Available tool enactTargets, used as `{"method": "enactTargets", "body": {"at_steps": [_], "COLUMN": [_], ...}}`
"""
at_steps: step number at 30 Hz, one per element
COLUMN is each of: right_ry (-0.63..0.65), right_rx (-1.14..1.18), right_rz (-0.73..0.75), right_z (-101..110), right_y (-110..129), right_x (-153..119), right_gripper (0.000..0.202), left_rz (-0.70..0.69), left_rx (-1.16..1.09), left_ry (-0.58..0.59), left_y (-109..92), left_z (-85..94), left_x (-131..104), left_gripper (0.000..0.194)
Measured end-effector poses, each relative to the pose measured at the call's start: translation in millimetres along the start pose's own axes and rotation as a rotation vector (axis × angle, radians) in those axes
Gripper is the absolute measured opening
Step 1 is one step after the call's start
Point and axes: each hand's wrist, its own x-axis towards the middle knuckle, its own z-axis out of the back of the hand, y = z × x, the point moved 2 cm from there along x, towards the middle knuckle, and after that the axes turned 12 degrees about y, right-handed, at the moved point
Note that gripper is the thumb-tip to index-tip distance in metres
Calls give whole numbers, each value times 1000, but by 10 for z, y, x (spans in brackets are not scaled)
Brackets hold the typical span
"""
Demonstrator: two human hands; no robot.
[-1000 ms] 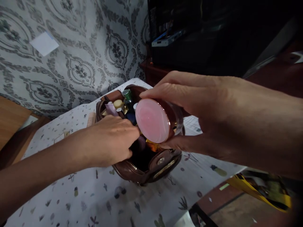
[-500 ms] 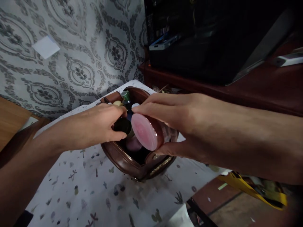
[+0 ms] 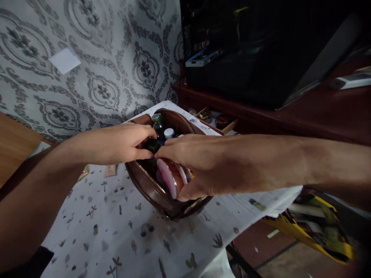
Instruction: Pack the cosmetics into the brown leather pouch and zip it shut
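Note:
A brown leather zip bag point(image 3: 146, 191) stands unzipped on the table, filled with toiletries. Inside its mouth my right hand point(image 3: 191, 164) is closed around a jar with a pink lid point(image 3: 168, 178), tipped on its side with the lid facing left. My left hand point(image 3: 130, 143) reaches in over the left rim, thumb and fingers around a dark round container point(image 3: 152, 145). Behind the hands show a green-capped bottle point(image 3: 157, 121) and a white cap point(image 3: 169, 133). The bottom of the bag is hidden.
A white patterned cloth point(image 3: 130, 235) covers the table. A large black screen point(image 3: 261, 54) stands on a dark red cabinet point(image 3: 327, 112) at the right. An open drawer point(image 3: 228, 126) lies behind the bag. A yellow-edged bag point(image 3: 315, 227) sits below the table on the right.
My right hand has brought the pink-lidded jar lower into the bag and turned it, so its lid shows more edge-on. The left hand stays at the dark container. The view has shifted slightly.

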Motion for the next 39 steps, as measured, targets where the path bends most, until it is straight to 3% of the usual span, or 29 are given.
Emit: {"method": "enactTargets", "body": {"at_steps": [3, 10, 16, 28, 35, 39], "right_ry": [-40, -127, -196, -204, -239, -294], "right_rx": [22, 104, 148, 129, 175, 260], "right_rz": [-4, 163, 3, -35, 50, -47], "right_z": [-78, -251, -298, -382, -498, -464], "right_y": [8, -12, 6, 8, -44, -120], "right_x": [-14, -46, 13, -6, 51, -8], "right_gripper": [25, 46, 57, 37, 11, 3], "left_rz": [-11, 31, -2, -26, 8, -3], "left_rx": [1, 38, 58, 124, 148, 132], "left_ry": [9, 16, 6, -68, -20, 25], "left_y": [-13, -56, -93, -136, -189, -247], "left_z": [12, 7, -2, 1, -45, -84], "left_x": [-4, 15, 41, 66, 101, 129], "left_gripper": [31, 30, 23, 21, 36, 28]}}
